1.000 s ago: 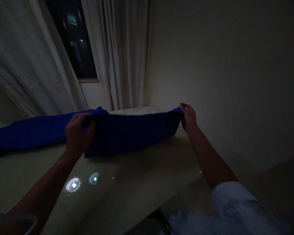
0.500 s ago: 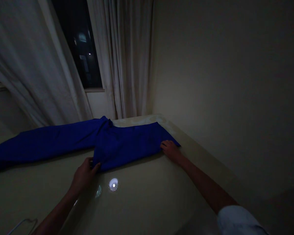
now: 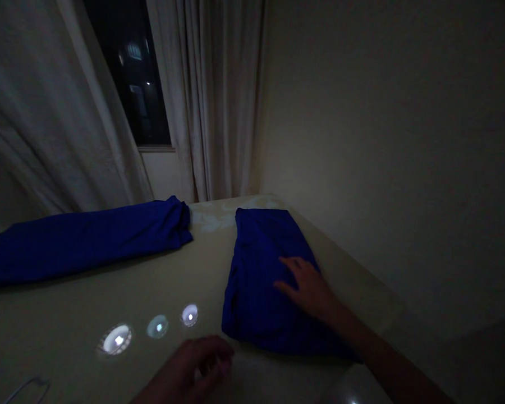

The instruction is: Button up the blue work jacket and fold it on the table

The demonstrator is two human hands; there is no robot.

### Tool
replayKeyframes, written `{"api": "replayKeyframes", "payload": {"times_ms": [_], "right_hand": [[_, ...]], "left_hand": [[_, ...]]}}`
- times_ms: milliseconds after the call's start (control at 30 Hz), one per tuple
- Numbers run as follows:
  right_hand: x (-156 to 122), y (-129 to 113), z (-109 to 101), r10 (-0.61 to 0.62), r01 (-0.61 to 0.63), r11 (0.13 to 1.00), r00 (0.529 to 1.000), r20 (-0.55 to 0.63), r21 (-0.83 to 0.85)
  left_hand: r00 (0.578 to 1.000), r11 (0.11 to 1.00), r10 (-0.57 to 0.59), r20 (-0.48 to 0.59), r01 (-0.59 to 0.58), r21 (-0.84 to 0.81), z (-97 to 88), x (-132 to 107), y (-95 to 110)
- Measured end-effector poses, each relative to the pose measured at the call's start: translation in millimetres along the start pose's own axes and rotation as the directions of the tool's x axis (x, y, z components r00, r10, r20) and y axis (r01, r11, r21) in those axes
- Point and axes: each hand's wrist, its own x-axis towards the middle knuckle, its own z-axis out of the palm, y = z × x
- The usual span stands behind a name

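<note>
A folded dark blue garment (image 3: pixel 256 280), its exact kind unclear, lies on the right part of the pale table. My right hand (image 3: pixel 305 283) rests over its right half, fingers spread and grasping nothing. Below the garment's lower left corner is my left hand (image 3: pixel 206 359), a little blurred. Its fingers are loosely bent, with a gap to the thumb, and it appears to hold nothing. Another long strip of blue cloth (image 3: pixel 84 238) stretches along the table's far left side, apart from the folded garment.
Pale curtains (image 3: pixel 219 101) hang behind the table (image 3: pixel 160 286) beside a dark window (image 3: pixel 138 73). A bare wall (image 3: pixel 387 140) runs close along the right side. Lamp reflections shine on the glossy tabletop. A thin cable or wire (image 3: pixel 27 384) shows at the lower left.
The right-hand blue cloth has swung from lying crosswise against the left strip to a compact fold at the right. My left hand has let go of it and moved right and nearer.
</note>
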Motion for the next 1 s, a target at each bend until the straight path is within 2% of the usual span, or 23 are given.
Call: {"api": "replayKeyframes", "payload": {"times_ms": [67,100,133,200,300,367,400,433,500,567,633,700,800,867,1000], "right_hand": [[-40.6,-37.6,30.2,-0.051,0.044,0.998,0.985,0.168,0.040],[-55.0,-49.0,41.5,-0.080,0.069,0.996,0.967,0.243,0.053],[-64.5,-53.7,48.8,-0.088,0.075,0.996,0.948,0.304,0.054],[-71.6,-40.9,49.8,-0.060,0.055,0.998,0.930,0.363,0.024],[-72.1,16.6,22.4,0.029,-0.013,0.999,0.939,0.343,-0.048],[-77.1,53.6,-4.2,0.060,-0.038,0.997,0.942,0.330,-0.073],[-81.0,64.8,-16.0,0.066,-0.044,0.996,0.948,0.310,-0.077],[-85.1,69.5,-25.0,0.065,-0.046,0.996,0.960,0.273,-0.076],[-90.2,60.1,-29.6,0.051,-0.042,0.997,0.987,0.150,-0.061],[-86.5,35.5,-13.6,0.037,-0.035,0.999,0.998,0.045,-0.038],[-71.0,12.1,17.6,0.062,-0.061,0.997,0.998,0.027,-0.039],[-45.0,3.0,51.4,0.122,-0.117,0.989,0.991,0.047,-0.086],[7.6,20.2,81.0,0.151,-0.144,0.977,0.988,0.035,-0.158],[48.5,41.9,81.1,0.133,-0.129,0.980,0.991,0.016,-0.151],[134.3,75.8,58.2,0.149,-0.150,0.988,0.989,-0.021,-0.043]], "left_hand": [[0.996,0.997,-0.014,-0.090,0.021,0.078,-25.4,13.7,-6.0],[0.986,0.991,-0.026,-0.168,0.048,0.126,-35.7,18.9,-11.3],[0.970,0.984,-0.037,-0.242,0.077,0.158,-43.7,22.4,-17.8],[0.940,0.981,-0.060,-0.336,0.118,0.156,-52.6,24.0,-31.5],[0.933,0.987,-0.105,-0.344,0.140,0.080,-52.9,20.2,-45.4],[0.933,0.985,-0.139,-0.331,0.163,0.047,-50.0,19.5,-46.9],[0.934,0.983,-0.160,-0.320,0.180,0.035,-48.8,20.2,-45.8],[0.936,0.980,-0.180,-0.303,0.195,0.022,-48.1,21.3,-44.0],[0.939,0.976,-0.209,-0.273,0.215,-0.008,-47.8,23.4,-39.7],[0.942,0.976,-0.216,-0.256,0.216,-0.029,-48.5,23.5,-35.8],[0.945,0.976,-0.217,-0.244,0.216,-0.032,-49.6,21.6,-33.2],[0.949,0.975,-0.221,-0.225,0.222,-0.019,-50.5,19.3,-32.2],[0.949,0.973,-0.226,-0.221,0.232,0.000,-51.7,19.1,-32.5],[0.945,0.973,-0.223,-0.238,0.231,0.004,-52.5,21.6,-32.2],[0.936,0.969,-0.238,-0.258,0.245,-0.005,-52.1,24.6,-29.7]]}}
